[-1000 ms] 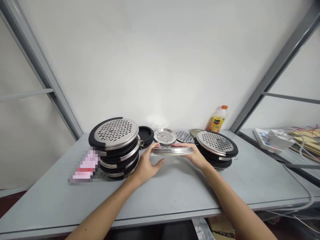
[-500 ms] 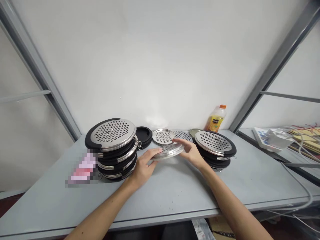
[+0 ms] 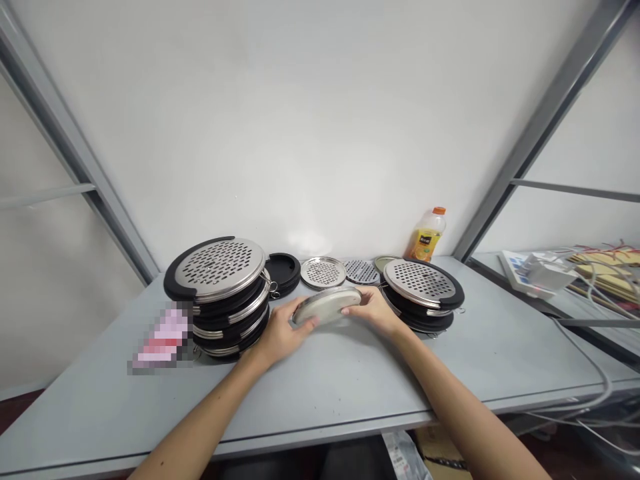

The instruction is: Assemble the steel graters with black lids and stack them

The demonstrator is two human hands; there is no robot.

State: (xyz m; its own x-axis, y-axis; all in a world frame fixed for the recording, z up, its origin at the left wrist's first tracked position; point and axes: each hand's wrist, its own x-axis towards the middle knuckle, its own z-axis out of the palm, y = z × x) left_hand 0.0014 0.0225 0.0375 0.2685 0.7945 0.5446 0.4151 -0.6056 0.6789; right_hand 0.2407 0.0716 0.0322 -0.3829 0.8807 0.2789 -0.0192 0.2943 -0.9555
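A round metal grater disc hangs above the table between my two hands, tilted so that its pale, smooth underside faces me. My left hand grips its left edge, thumb across the underside. At its right edge my right hand holds on with the thumb in front and the fingers mostly hidden behind. Left of my left hand rises a tall stack of black-rimmed round graters with wire clasps. A shorter stack of the same graters stands just right of my right hand.
Along the wall lie a black round ring or dish, a rimmed grater disc, a slotted grater plate and a golden lid. An orange-capped juice bottle stands behind the right stack. Cables and a white device sit beyond the right frame post.
My hands have turned the disc from nearly edge-on, through a view of its perforated top, until its pale underside faces me. The two stacks have stayed put.
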